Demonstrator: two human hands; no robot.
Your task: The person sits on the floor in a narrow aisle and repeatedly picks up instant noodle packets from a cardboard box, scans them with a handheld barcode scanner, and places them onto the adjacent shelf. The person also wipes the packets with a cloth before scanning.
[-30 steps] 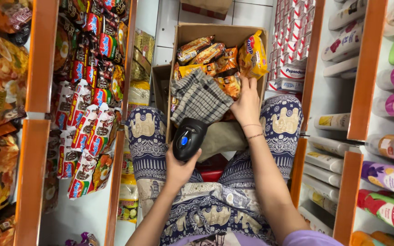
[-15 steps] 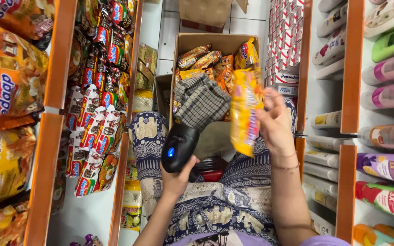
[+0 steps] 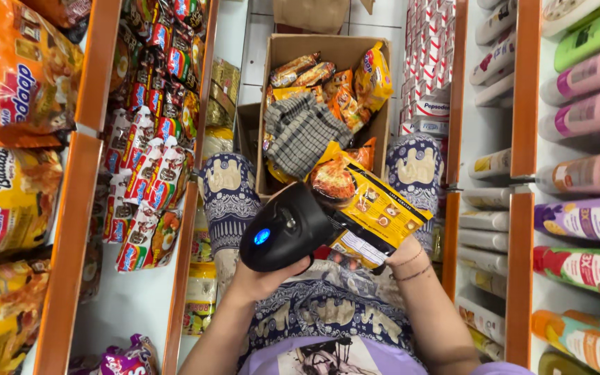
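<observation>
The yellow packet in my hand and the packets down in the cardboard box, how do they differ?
The yellow packet is held up in the right hand, against the black scanner gripped by the left hand; the boxed packets lie loose in the cardboard box. The held one shows fully; a checked cloth partly covers the boxed ones. Both are yellow-orange snack-style packs.

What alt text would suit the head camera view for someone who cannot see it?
A left hand aims a black barcode scanner at a yellow snack packet held by the right hand, above an open cardboard box of snacks between shop shelves.
</observation>
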